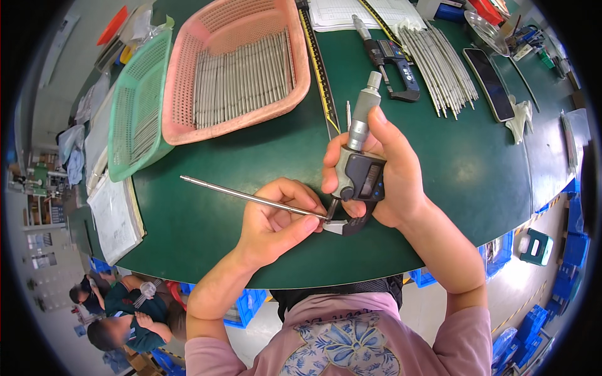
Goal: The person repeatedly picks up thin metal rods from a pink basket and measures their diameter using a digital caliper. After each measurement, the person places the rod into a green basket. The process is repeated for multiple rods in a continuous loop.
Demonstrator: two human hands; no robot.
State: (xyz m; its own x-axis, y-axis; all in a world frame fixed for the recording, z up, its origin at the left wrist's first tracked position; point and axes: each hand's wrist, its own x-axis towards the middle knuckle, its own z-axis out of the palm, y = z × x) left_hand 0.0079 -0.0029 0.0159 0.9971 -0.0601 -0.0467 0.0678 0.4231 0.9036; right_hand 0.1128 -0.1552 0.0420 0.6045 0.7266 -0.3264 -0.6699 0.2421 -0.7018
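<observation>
Before you spreads a smooth, dark green tabletop (489,169). At its left you have worn white papers (116,216), a mint-green perforated plastic basket (138,166) and, just beside it, a pink perforated plastic basket (251,122). Farther right lie a grey-and-black digital micrometer (398,70), thin silver metal rods (442,72) and a black rectangular phone (490,84)

Workshop: green bench (489,188), digital micrometer (362,175), basketed metal rods (241,78), blue bins (575,249).
</observation>
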